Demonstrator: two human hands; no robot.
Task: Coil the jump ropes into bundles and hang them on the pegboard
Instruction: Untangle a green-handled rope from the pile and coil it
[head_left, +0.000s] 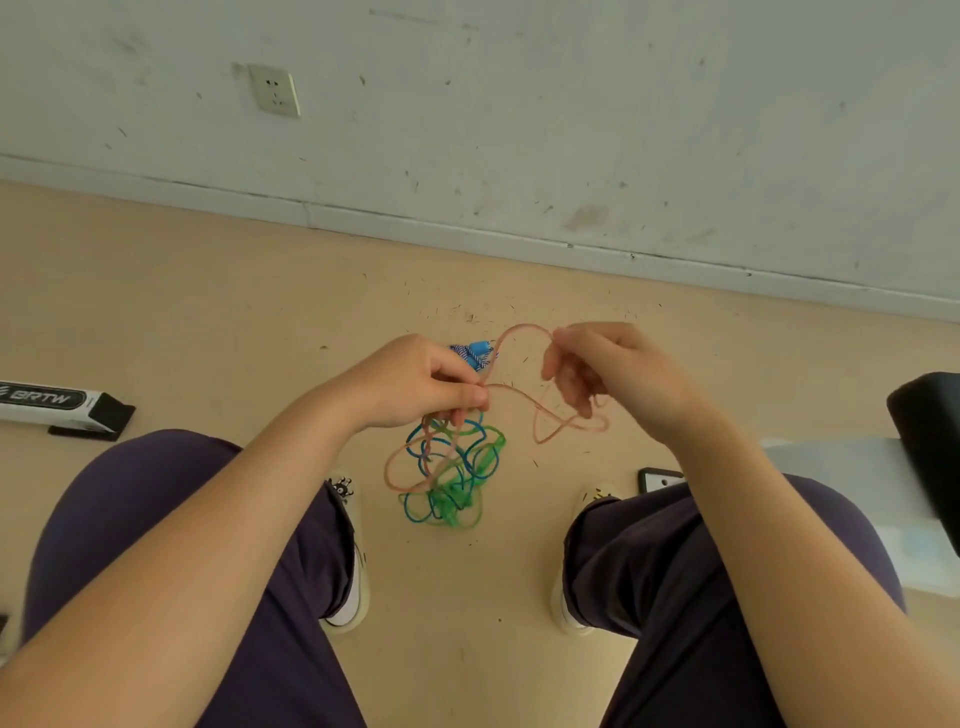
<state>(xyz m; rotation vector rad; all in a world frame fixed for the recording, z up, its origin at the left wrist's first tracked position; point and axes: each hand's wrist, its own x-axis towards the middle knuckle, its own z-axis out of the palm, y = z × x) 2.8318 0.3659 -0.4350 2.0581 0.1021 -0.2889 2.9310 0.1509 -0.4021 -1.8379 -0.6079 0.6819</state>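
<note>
A scuffed pale wall (519, 104) with one socket (275, 91) is running across the top, and below it a tan floor (182, 312) is stretching out, speckled with tiny dark bits. The person is sitting, purple-trousered knees wide apart, and the action is happening right between them.

The left hand (415, 384) is pinching the pink rope (519, 395) between thumb and curled fingers; the right hand (597, 369) is pinching the same rope a little further along, so an arch of it is standing up between the two hands. Below the right hand a loose loop is dangling, and from the left hand the pink rope is trailing down into the tangle (452, 478) on the floor between the shoes.

Counting cords: one pink, one blue rope (415, 514), one green rope (447, 501), so three look likely, though the knotting is making that hard to confirm. A blue handle (475, 353) is peeking out behind the left hand; other handles are not showing.

How will it handle? It is looking thin, light and floppy, probably a touch slick and springy, so loops may be wanting to slip free. Best hold, I would judge: pinch near a free stretch, as now, and feed it out of the tangle gently instead of yanking.

Off left a white box marked BRTW (52, 402) is lying; a phone (657, 480) is sitting by the right knee. No pegboard is showing.
</note>
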